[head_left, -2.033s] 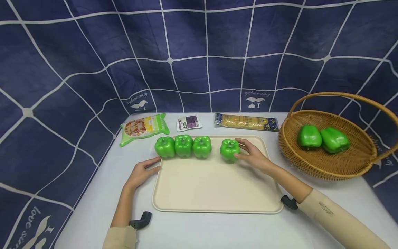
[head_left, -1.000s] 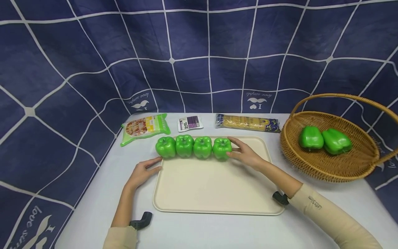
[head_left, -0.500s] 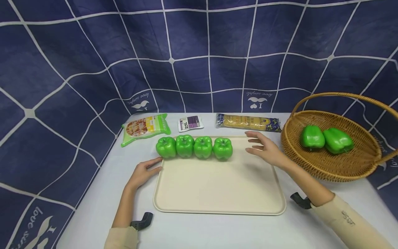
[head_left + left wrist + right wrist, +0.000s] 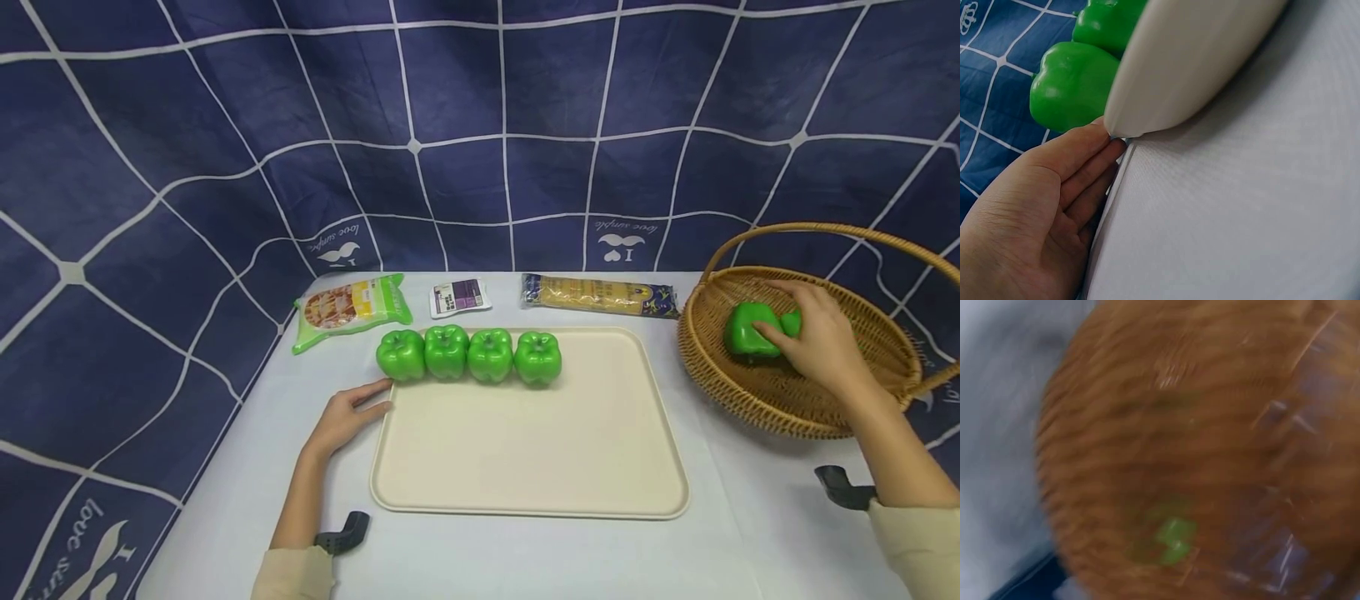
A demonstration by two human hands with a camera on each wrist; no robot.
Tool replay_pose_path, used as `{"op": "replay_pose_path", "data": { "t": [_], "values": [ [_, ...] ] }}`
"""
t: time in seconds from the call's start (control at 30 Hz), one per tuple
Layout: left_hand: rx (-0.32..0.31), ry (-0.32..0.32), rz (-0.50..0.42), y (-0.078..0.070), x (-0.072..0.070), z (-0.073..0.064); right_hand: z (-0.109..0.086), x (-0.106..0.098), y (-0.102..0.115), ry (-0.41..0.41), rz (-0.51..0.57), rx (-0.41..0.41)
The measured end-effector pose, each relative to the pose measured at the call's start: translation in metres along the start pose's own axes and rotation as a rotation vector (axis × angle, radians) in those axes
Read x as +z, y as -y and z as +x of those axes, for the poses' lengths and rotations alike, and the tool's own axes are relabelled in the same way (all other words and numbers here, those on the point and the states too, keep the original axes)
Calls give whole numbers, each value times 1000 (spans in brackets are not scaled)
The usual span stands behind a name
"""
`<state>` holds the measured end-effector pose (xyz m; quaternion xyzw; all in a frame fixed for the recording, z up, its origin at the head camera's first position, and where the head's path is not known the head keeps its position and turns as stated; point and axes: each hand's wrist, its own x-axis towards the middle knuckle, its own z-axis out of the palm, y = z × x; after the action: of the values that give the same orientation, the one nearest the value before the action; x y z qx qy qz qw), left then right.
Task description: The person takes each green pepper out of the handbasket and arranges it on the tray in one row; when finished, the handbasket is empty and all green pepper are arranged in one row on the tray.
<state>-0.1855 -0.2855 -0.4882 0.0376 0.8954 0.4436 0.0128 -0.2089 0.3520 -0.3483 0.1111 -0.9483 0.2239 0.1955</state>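
Note:
A row of several green bell peppers point(image 4: 490, 355) stands along the far side of the cream tray point(image 4: 525, 450), reaching its left corner. My left hand point(image 4: 343, 421) lies at the tray's left edge. In the left wrist view, the fingertips of that left hand point(image 4: 1054, 194) touch the tray's underside corner, below a bell pepper point(image 4: 1072, 87). Over the wicker basket point(image 4: 720, 392) is my right hand point(image 4: 817, 337), thumb in front of the left bell pepper point(image 4: 746, 329) and fingers extended above. Another bell pepper point(image 4: 790, 322) is mostly hidden behind this hand. The right wrist view is blurred.
Behind the tray lie a green snack bag point(image 4: 348, 308), a small white-and-purple packet point(image 4: 459, 297) and a long pack of noodles point(image 4: 598, 296). The basket's tall handle point(image 4: 832, 227) arches over it. A blue checked cloth point(image 4: 465, 100) hangs behind the table.
My right hand slid a bell pepper left against the row, let it go, and moved right to the basket. The left hand has stayed at the tray's edge.

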Motion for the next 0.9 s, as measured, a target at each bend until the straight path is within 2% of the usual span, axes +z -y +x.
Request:
{"op": "replay_pose_path", "data": {
  "t": [0.1, 0.27, 0.5, 0.63, 0.9],
  "values": [
    [2, -3, 0, 0, 0, 0, -5, -7, -25, 3, -38, 86],
    [-6, -4, -1, 1, 0, 0, -9, -9, -54, 43, -62, 174],
    [5, -4, -5, 0, 1, -1, -13, -5, -84, 182, -72, 258],
    [8, 0, -9, 0, 2, -1, -16, -4, -93, 240, -84, 275],
    [2, -6, 3, 1, 1, -1, -13, -5, -98, 318, -87, 238]
  ]
}}
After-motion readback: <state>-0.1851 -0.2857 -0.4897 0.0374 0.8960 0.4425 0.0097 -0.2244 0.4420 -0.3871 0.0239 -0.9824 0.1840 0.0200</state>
